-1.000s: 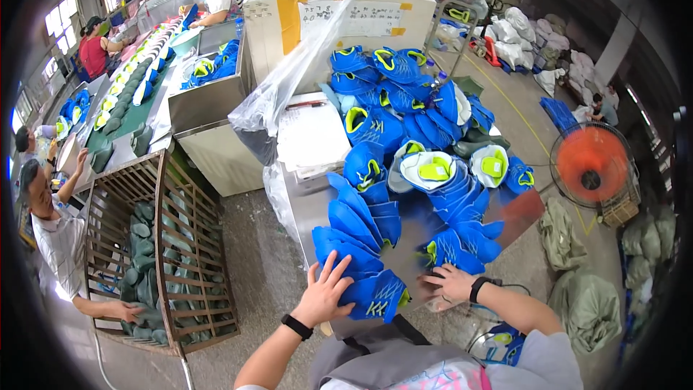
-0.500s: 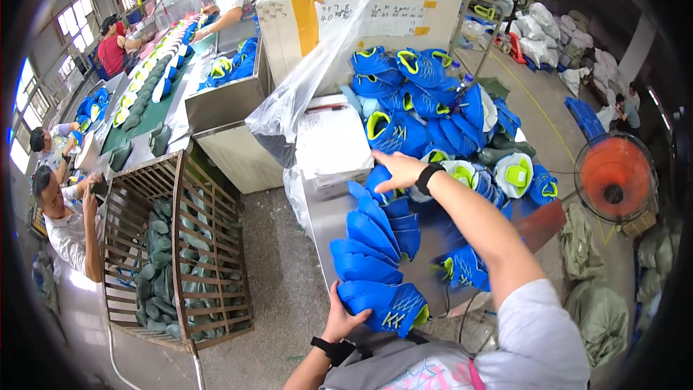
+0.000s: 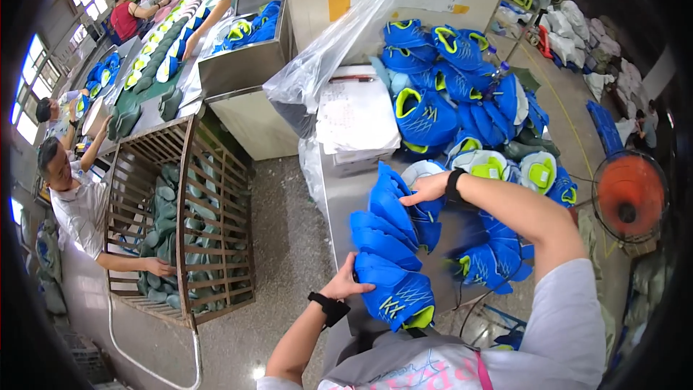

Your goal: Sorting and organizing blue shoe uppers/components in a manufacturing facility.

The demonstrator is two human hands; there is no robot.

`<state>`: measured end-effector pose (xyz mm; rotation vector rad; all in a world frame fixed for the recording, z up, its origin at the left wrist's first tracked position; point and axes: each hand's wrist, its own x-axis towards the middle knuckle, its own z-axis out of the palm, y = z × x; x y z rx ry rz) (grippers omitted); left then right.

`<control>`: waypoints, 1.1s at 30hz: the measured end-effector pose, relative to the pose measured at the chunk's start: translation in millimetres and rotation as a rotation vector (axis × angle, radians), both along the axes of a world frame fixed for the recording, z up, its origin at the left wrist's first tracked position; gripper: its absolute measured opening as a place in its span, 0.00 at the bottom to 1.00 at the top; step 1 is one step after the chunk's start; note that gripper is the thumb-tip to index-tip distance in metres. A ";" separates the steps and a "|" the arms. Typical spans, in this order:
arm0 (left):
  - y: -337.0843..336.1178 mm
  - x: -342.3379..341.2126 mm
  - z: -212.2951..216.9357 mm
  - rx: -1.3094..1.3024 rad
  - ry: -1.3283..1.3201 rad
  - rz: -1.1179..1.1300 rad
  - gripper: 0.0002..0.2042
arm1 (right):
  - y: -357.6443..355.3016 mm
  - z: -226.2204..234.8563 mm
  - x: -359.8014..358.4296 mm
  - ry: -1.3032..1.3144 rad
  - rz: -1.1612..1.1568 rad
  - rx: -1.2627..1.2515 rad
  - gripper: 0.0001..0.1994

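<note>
A row of blue shoe uppers point(image 3: 390, 235) with yellow-green trim lies overlapped on a grey metal table point(image 3: 339, 188). My left hand point(image 3: 349, 285) presses against the near end of the row, on the nearest blue upper point(image 3: 395, 296). My right hand point(image 3: 426, 188) reaches across to the far end, fingers touching the top blue upper there. Both wrists wear black bands. More blue uppers point(image 3: 447, 79) are heaped at the back of the table, and a few white and yellow-green pieces point(image 3: 498, 166) lie just beyond my right arm.
A stack of white papers point(image 3: 354, 115) and a clear plastic bag point(image 3: 325, 58) sit on the table's left. A wooden crate point(image 3: 180, 224) of green soles stands to the left; a person point(image 3: 79, 202) reaches into it. An orange fan point(image 3: 628, 198) stands right. Other workers sit at a far table point(image 3: 159, 65).
My right hand moved from the near right of the table up to the far end of the row. My left hand slid back to the nearest upper.
</note>
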<state>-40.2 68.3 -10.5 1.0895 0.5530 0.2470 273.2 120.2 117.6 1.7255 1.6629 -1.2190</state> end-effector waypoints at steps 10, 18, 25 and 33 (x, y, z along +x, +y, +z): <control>3.3 -84.9 -2.3 -0.099 -0.070 0.158 0.41 | -33.9 -37.3 -60.6 0.398 -0.118 0.257 0.40; 78.6 -121.3 -11.4 -0.151 -0.147 0.009 0.40 | 27.9 22.0 -183.0 -0.160 -0.257 0.268 0.32; 154.8 -194.0 80.5 0.057 -0.365 0.151 0.46 | 59.9 104.8 -237.8 -0.192 -0.107 0.738 0.30; 236.0 -217.0 104.7 1.156 -0.348 0.737 0.33 | 139.5 176.2 -300.7 0.128 0.254 1.437 0.22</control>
